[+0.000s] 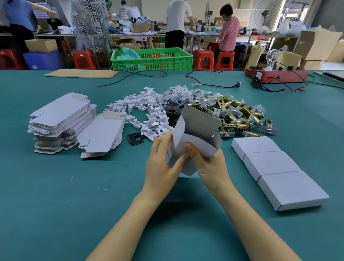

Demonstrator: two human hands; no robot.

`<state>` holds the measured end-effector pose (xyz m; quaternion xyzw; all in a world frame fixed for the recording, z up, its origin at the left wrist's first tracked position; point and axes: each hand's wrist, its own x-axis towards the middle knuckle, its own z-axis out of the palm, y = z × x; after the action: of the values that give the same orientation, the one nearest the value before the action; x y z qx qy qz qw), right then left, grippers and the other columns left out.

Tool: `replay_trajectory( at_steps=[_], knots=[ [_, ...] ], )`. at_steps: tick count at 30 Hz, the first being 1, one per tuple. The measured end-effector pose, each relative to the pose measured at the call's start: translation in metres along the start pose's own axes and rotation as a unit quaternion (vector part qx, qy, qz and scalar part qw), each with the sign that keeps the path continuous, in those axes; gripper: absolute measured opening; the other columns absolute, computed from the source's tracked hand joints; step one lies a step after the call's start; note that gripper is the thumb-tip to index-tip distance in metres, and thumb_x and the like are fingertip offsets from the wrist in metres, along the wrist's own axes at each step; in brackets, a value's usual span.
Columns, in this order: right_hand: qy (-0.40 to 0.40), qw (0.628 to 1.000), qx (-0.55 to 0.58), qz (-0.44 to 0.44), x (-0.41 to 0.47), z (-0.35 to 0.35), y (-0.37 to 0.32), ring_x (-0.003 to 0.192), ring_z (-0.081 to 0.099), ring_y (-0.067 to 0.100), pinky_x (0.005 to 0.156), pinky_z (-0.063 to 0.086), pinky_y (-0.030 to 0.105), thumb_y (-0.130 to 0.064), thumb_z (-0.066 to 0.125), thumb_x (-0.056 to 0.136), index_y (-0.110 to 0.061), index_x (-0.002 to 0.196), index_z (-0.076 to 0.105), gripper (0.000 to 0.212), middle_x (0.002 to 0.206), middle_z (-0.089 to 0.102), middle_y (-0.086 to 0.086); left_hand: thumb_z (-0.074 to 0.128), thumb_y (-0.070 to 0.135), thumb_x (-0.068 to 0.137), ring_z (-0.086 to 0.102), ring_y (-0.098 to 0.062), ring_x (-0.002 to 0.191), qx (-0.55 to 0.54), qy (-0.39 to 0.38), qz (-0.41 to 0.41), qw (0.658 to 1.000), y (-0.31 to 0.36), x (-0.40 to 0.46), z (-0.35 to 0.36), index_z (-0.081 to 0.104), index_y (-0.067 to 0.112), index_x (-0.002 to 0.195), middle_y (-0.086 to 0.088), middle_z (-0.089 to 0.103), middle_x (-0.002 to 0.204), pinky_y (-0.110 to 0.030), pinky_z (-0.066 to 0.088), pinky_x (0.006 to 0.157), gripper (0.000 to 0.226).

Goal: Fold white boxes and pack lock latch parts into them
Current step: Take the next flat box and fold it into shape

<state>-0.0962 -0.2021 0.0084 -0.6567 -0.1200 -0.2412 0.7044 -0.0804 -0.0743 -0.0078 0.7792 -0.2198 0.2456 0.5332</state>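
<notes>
Fingers (166,148) of the left hand (160,166) and the right hand (209,166) pinch the near end of a half-formed white box (197,132), held above the counter (59,193). Its long axis points away toward the brass latches (238,115), open mouth far.

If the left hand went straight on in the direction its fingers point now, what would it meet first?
The left hand points up and away, holding the half-folded white box. Past it, it would probably meet the white plastic inserts first; depth is hard to judge.
</notes>
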Motion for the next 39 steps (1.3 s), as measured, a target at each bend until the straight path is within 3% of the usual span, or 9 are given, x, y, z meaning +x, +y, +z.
replay_trajectory(
  at_steps=[6, 10, 17, 21, 24, 29, 32, 36, 39],
  knots=[
    [0.024, 1.000, 0.011, -0.008, 0.004, -0.002, -0.003, 0.095, 0.064, 0.004, 0.078, 0.051, 0.019, -0.051, 0.074, 0.075, -0.035, 0.113, 0.045, 0.051, 0.103, 0.067, -0.019, 0.058, 0.042, 0.090, 0.064, -0.019, 0.084, -0.047, -0.029, -0.002, 0.998, 0.005, -0.004, 0.004, 0.058, 0.018, 0.117, 0.005, 0.058, 0.104, -0.041, 0.054, 0.073, 0.037],
    [0.015, 0.999, -0.048, 0.000, 0.003, -0.002, 0.002, 0.081, 0.057, -0.005, 0.072, 0.047, 0.016, -0.057, 0.054, 0.087, -0.030, 0.101, 0.042, 0.032, 0.089, 0.060, -0.027, 0.066, 0.024, 0.093, 0.067, -0.006, 0.077, -0.143, -0.044, -0.074, 0.986, 0.005, -0.002, 0.006, 0.057, 0.030, 0.108, 0.011, 0.070, 0.094, -0.019, 0.048, 0.067, 0.019],
    [0.004, 0.996, -0.087, 0.001, 0.001, 0.001, 0.008, 0.082, 0.046, -0.002, 0.075, 0.044, 0.017, -0.042, 0.027, 0.096, -0.025, 0.097, 0.035, 0.019, 0.095, 0.045, -0.008, 0.065, 0.026, 0.090, 0.071, -0.006, 0.085, -0.186, -0.056, -0.084, 0.977, 0.006, -0.002, 0.003, 0.052, 0.049, 0.117, 0.021, 0.070, 0.102, -0.020, 0.055, 0.072, 0.038],
    [-0.010, 0.995, -0.102, 0.010, 0.002, -0.003, 0.007, 0.093, 0.046, 0.013, 0.085, 0.045, 0.032, -0.040, 0.026, 0.095, -0.027, 0.099, 0.034, 0.016, 0.100, 0.045, -0.006, 0.062, 0.021, 0.092, 0.070, -0.005, 0.085, -0.154, -0.070, -0.027, 0.985, 0.005, 0.000, 0.002, 0.025, 0.076, 0.129, 0.011, 0.065, 0.113, -0.029, 0.058, 0.076, 0.076],
    [-0.022, 0.994, -0.109, 0.020, 0.002, -0.004, 0.007, 0.100, 0.048, 0.024, 0.089, 0.045, 0.037, -0.043, 0.025, 0.095, -0.029, 0.098, 0.033, 0.016, 0.103, 0.046, -0.004, 0.059, 0.024, 0.090, 0.069, -0.003, 0.085, -0.148, -0.085, -0.012, 0.985, 0.004, 0.001, 0.002, 0.014, 0.082, 0.127, 0.015, 0.063, 0.116, -0.020, 0.056, 0.074, 0.083],
    [-0.029, 0.994, -0.102, 0.030, 0.003, -0.007, 0.010, 0.088, 0.045, 0.003, 0.080, 0.042, 0.018, -0.046, 0.023, 0.096, -0.029, 0.097, 0.032, 0.020, 0.097, 0.042, -0.008, 0.053, 0.022, 0.094, 0.065, -0.003, 0.089, -0.150, -0.093, 0.013, 0.984, 0.002, -0.001, 0.004, 0.019, 0.079, 0.130, -0.003, 0.062, 0.130, -0.021, 0.052, 0.085, 0.076],
    [-0.022, 0.995, -0.095, 0.019, 0.002, -0.006, 0.010, 0.074, 0.040, -0.006, 0.072, 0.038, 0.010, -0.055, 0.020, 0.094, -0.029, 0.091, 0.032, 0.029, 0.086, 0.038, -0.008, 0.048, 0.023, 0.098, 0.046, 0.001, 0.063, -0.136, -0.062, 0.026, 0.988, 0.000, 0.000, 0.004, 0.027, 0.072, 0.133, -0.001, 0.061, 0.097, -0.010, 0.043, 0.070, 0.064],
    [-0.012, 0.996, -0.087, 0.010, 0.002, -0.003, 0.008, 0.077, 0.042, 0.003, 0.074, 0.039, 0.018, -0.064, 0.020, 0.092, -0.031, 0.092, 0.033, 0.036, 0.086, 0.042, -0.007, 0.047, 0.013, 0.100, 0.042, 0.005, 0.056, -0.129, -0.059, 0.045, 0.989, 0.000, 0.002, 0.005, 0.041, 0.043, 0.135, -0.012, 0.044, 0.096, -0.003, 0.037, 0.068, 0.047],
    [0.009, 0.997, -0.069, 0.029, 0.003, -0.002, 0.006, 0.093, 0.052, 0.018, 0.084, 0.044, 0.030, -0.050, 0.019, 0.096, -0.028, 0.103, 0.039, 0.031, 0.102, 0.054, 0.008, 0.046, 0.017, 0.098, 0.041, 0.002, 0.062, -0.144, -0.075, 0.021, 0.986, 0.001, 0.004, 0.006, 0.041, 0.060, 0.128, 0.014, 0.056, 0.099, -0.007, 0.039, 0.072, 0.053]
  ],
)
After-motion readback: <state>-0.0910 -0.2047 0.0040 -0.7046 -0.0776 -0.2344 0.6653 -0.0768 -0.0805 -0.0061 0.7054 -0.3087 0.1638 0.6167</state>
